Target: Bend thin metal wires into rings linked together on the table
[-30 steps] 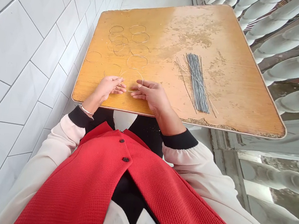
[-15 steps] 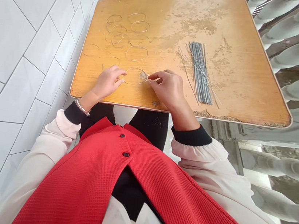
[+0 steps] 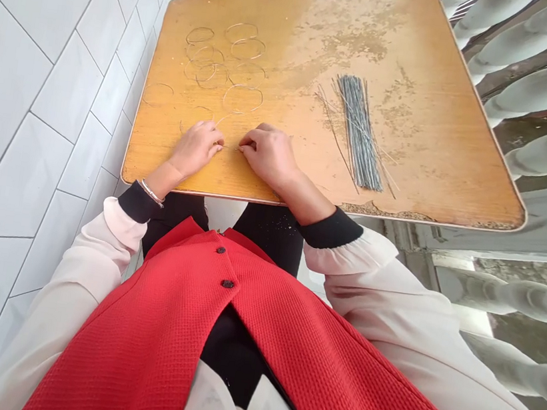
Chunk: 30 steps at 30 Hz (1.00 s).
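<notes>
Over the near part of the wooden table, my left hand (image 3: 198, 149) pinches a thin wire (image 3: 227, 115) between thumb and fingertips. Facing it, my right hand (image 3: 268, 154) is also closed in a pinch on the same wire. A narrow gap separates the fingertips, with short bits of wire showing at each. The wire's far side curves up behind the hands; much of it is hidden by the fingers. Just beyond lies a bent wire ring (image 3: 262, 100). Several more wire rings (image 3: 214, 63) lie farther off, some overlapping.
A bundle of straight grey wires (image 3: 361, 132) lies right of my hands, with a few loose wires across and beside it. The worn table (image 3: 443, 140) has peeling patches and a chipped near edge. A white tiled wall (image 3: 28, 152) runs along the left, a white balustrade (image 3: 539, 99) along the right.
My right hand has moved left, closer to my left hand. The left fingers have closed from a looser hold. The wire loop's ends are now drawn nearer each other, and the view has shifted slightly.
</notes>
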### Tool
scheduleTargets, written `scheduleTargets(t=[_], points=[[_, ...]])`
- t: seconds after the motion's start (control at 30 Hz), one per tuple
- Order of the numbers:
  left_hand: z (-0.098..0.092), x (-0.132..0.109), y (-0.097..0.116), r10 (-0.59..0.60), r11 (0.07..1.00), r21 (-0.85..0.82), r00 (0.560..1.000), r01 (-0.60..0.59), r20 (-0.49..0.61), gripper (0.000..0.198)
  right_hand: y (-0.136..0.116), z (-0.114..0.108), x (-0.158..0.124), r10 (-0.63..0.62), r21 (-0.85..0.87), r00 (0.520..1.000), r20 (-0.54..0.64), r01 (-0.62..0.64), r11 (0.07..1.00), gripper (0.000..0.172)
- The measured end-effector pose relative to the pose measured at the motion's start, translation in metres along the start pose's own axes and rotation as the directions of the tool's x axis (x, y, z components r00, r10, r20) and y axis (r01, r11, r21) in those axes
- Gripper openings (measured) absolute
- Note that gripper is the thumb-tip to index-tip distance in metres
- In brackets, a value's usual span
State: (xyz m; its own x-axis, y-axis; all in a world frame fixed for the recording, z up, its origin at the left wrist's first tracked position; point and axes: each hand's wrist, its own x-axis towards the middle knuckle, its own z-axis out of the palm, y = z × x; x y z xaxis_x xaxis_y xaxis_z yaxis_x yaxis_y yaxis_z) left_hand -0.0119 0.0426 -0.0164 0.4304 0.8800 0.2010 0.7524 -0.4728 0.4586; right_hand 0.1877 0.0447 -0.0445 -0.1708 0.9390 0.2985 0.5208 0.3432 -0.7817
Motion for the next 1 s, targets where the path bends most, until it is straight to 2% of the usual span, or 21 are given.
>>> scheduleTargets(t=[0.13, 0.2, 0.3, 0.37, 0.4, 0.47, 0.5, 0.57, 0.67, 0.83, 1.0], points=[[-0.003, 0.009, -0.012, -0.011, 0.999, -0.036, 0.999, 0.009, -0.051, 0.012, -0.007, 0.010, 0.015, -0.019, -0.082, 1.000, 0.008, 0.019, 0.996, 0.018], [-0.008, 0.009, -0.014, -0.038, 0.995, -0.093, 0.995, 0.030, -0.088, 0.011, -0.012, 0.005, 0.017, -0.028, -0.103, 1.000, 0.008, 0.029, 0.994, 0.020], [-0.018, -0.001, -0.012, -0.095, 0.976, -0.215, 0.970, 0.046, -0.224, 0.010, -0.017, -0.024, 0.011, -0.024, -0.116, 0.997, -0.074, 0.016, 0.993, 0.020], [-0.025, -0.013, -0.011, -0.141, 0.962, -0.270, 0.931, 0.049, -0.335, 0.011, -0.017, -0.056, 0.003, 0.058, -0.237, 0.976, -0.208, -0.108, 0.965, 0.018], [-0.027, -0.020, -0.011, -0.158, 0.958, -0.281, 0.912, 0.050, -0.378, 0.013, -0.016, -0.073, 0.000, 0.133, -0.328, 0.957, -0.259, -0.217, 0.920, 0.018], [-0.027, -0.032, -0.013, -0.185, 0.956, -0.291, 0.863, 0.047, -0.470, 0.013, -0.010, -0.104, -0.005, 0.261, -0.503, 0.884, -0.387, -0.440, 0.744, 0.023], [-0.025, -0.037, -0.014, -0.187, 0.956, -0.291, 0.848, 0.041, -0.495, 0.013, -0.006, -0.116, -0.006, 0.322, -0.563, 0.856, -0.405, -0.510, 0.650, 0.032], [-0.017, -0.046, -0.016, -0.181, 0.958, -0.285, 0.830, 0.027, -0.528, 0.013, 0.005, -0.130, -0.008, 0.442, -0.664, 0.822, -0.359, -0.558, 0.497, 0.042], [-0.004, -0.051, -0.015, -0.139, 0.967, -0.253, 0.840, 0.001, -0.525, 0.015, 0.019, -0.134, -0.008, 0.533, -0.760, 0.804, -0.265, -0.514, 0.397, 0.036], [0.001, -0.037, -0.005, 0.044, 0.995, -0.071, 0.945, -0.070, -0.324, 0.016, 0.020, -0.128, -0.007, 0.519, -0.747, 0.803, -0.295, -0.532, 0.398, 0.034], [-0.005, -0.020, 0.004, 0.032, 0.999, 0.032, 0.974, -0.026, -0.224, 0.018, 0.015, -0.131, -0.007, 0.530, -0.727, 0.792, -0.301, -0.551, 0.410, 0.035]])
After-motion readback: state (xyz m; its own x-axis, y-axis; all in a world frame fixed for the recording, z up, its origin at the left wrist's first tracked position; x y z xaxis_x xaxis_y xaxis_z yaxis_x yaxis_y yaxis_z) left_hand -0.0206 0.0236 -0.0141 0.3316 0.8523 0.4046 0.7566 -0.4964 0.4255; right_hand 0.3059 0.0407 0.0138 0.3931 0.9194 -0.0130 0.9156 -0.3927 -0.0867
